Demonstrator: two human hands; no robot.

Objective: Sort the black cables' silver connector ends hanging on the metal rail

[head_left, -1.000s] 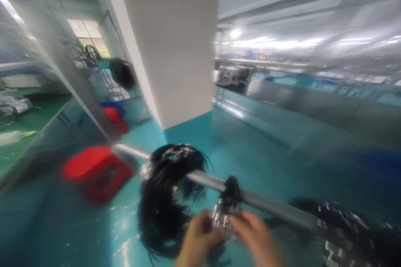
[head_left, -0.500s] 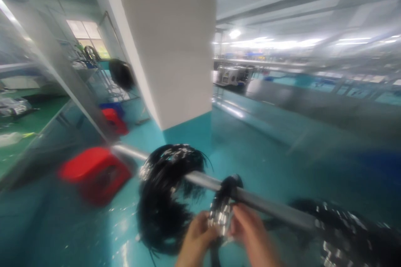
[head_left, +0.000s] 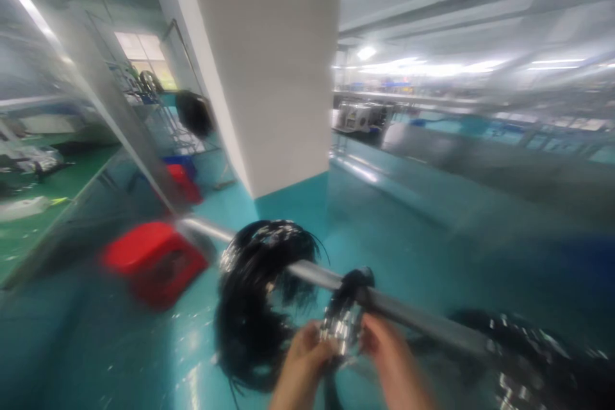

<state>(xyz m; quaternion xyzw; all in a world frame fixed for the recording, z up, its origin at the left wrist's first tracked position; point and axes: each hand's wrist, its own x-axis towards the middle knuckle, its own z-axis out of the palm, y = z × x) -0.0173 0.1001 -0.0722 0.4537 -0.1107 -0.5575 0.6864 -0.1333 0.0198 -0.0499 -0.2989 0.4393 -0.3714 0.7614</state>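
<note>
A grey metal bar runs from left to lower right across the view. Black wire bundles with shiny metal ends hang over it: a large bundle at the left, a small bundle in the middle, another large bundle at the lower right. My left hand and my right hand are both closed on the silvery connector cluster of the small bundle, just below the bar. The picture is blurred by motion.
A wide white pillar stands ahead on a teal floor. A red crate lies at the left, with a second red bin farther back. A slanted metal post and green-topped benches are at the left; long work lines run at the right.
My hands have stayed on the connector cluster, with the bundle shifted slightly on the bar. The view has swung a little, so everything sits a bit to the right.
</note>
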